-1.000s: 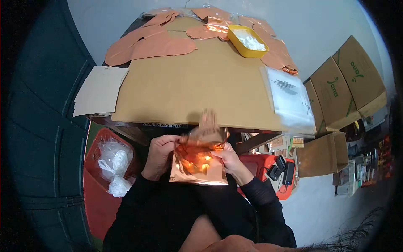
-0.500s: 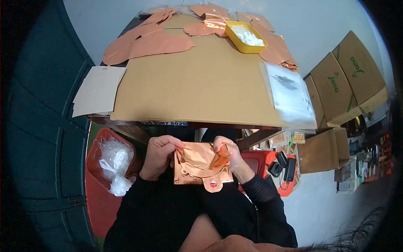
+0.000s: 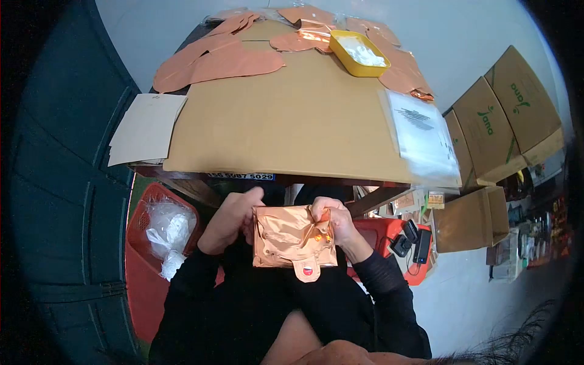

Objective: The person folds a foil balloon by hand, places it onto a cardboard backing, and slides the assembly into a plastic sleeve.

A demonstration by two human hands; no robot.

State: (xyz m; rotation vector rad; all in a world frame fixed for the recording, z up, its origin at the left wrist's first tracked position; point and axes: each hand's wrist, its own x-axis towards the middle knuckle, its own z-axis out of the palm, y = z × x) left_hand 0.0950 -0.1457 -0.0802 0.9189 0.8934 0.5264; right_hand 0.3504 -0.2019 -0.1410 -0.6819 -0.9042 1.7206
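Note:
A shiny copper-coloured pouch [image 3: 286, 237] is held above my lap, its surface creased. From its lower edge a rounded tab with a red round spot [image 3: 308, 271] hangs down. My left hand [image 3: 234, 219] is at the pouch's left edge, fingers curled against it and partly hidden, with the thumb raised off the front. At the upper right corner my right hand [image 3: 334, 220] grips the pouch, thumb pressed on the front where the material is bunched.
Ahead is a cardboard-covered table [image 3: 286, 115] with flat copper-coloured pieces [image 3: 231, 66], a yellow tray [image 3: 359, 70] of white material, grey card sheets [image 3: 149, 128] and clear plastic bags [image 3: 426, 134]. A red basket [image 3: 137, 228] stands left, a red stool [image 3: 374, 228] and cardboard boxes [image 3: 480, 121] right.
My left thumb has lifted off the pouch's upper left corner. The pouch's front looks flatter, and its opening shows less. My right hand stays at the upper right corner.

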